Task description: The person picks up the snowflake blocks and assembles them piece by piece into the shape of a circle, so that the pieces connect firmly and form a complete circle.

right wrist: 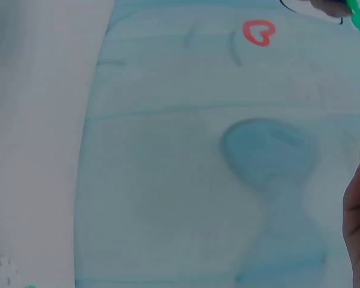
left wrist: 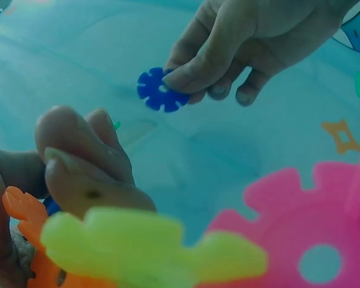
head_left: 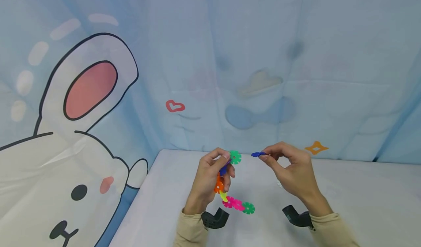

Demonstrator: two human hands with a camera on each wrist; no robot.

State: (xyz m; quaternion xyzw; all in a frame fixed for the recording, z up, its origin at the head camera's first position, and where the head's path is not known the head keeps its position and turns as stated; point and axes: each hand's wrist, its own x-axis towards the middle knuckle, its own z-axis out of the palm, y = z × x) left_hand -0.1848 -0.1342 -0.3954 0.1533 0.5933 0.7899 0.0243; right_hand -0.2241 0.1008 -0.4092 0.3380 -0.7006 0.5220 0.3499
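Note:
My left hand [head_left: 205,177] grips a linked chain of notched plastic discs near its upper end. At the top of the chain a green disc [head_left: 235,157] sticks out past the thumb. Below come blue, an orange disc [head_left: 218,186], a yellow disc [left wrist: 150,246], pink discs [head_left: 238,204] and a green disc [head_left: 249,208] hanging at the lower end. My right hand [head_left: 292,170] pinches a single blue disc [left wrist: 159,90] between thumb and forefinger. That blue disc is held apart from the chain, to the right of the upper green disc. Fingers partly cover the chain's blue part.
Under both hands lies a white tabletop [head_left: 263,225]. A pale, clear-looking notched disc [right wrist: 3,273] lies on it, mostly hidden by the right hand in the head view. A light-blue printed curtain [head_left: 348,75] hangs behind. Black wrist mounts [head_left: 215,219] sit at both cuffs.

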